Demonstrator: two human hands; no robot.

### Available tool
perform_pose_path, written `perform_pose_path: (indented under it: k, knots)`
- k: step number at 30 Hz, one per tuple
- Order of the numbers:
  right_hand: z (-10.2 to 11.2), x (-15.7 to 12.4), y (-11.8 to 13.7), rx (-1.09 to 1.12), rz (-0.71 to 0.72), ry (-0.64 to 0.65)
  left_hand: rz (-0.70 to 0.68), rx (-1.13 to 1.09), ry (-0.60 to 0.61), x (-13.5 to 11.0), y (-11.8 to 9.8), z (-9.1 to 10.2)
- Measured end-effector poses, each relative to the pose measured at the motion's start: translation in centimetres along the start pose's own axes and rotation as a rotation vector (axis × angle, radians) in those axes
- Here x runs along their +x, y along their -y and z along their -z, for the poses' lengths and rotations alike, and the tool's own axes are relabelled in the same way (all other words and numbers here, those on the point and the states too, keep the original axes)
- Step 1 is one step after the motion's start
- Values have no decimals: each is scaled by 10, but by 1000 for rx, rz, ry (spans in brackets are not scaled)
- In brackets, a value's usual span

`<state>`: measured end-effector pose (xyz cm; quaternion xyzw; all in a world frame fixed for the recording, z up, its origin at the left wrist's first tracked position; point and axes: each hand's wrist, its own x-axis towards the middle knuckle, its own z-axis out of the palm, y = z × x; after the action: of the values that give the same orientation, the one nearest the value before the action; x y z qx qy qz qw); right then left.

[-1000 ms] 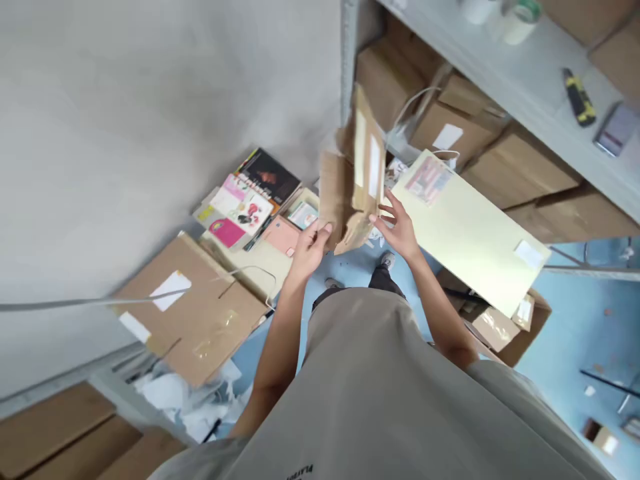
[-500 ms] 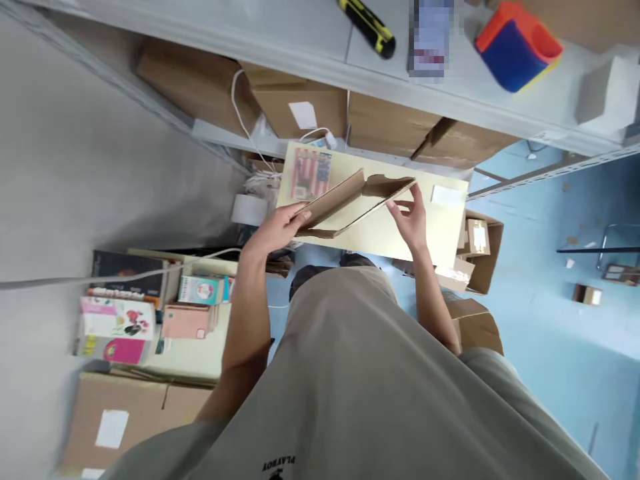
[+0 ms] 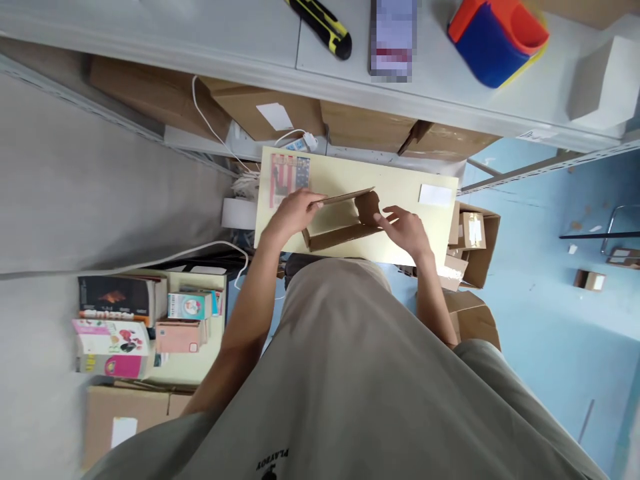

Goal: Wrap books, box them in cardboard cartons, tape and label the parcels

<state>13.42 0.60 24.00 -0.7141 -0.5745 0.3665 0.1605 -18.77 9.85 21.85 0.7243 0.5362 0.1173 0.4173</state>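
While my left hand (image 3: 295, 215) pinches the left side of the box (image 3: 336, 238) at the centre of the frame, my right hand (image 3: 407, 232) is at its right end, whether gripping I cannot tell; below them is the table (image 3: 370, 170), books (image 3: 117, 339) sit at lower left, and a knife (image 3: 324, 27) lies on the shelf (image 3: 240, 33) at top centre

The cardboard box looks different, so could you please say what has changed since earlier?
The left hand and right hand moved the cardboard box from beside the pale tabletop to over it, its walls now squarer; the cutter stayed on the shelf.
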Motion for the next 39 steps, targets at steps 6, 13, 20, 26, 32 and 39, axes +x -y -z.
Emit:
perform_pose_path:
  k: [6, 13, 20, 26, 32, 39]
  knots:
    - [-22, 4, 10, -84, -31, -40, 138, -45, -390, -28, 22, -33]
    - [-27, 22, 18, -125, -9, -100, 437, -133, -461, -77, 35, -44]
    - [-24, -2, 5, -183, 10, -167, 339, -32, -488, -73, 8, -39]
    - [-42, -25, 0, -117, 6, -119, 205, -86, -358, -72, 4, -46]
    - [-38, -34, -8, 36, 211, 70, 0, -82, -183, -87, 12, -48]
    - [-46, -2, -17, -103, 71, 58, 166, -6, -255, -59, 30, -50]
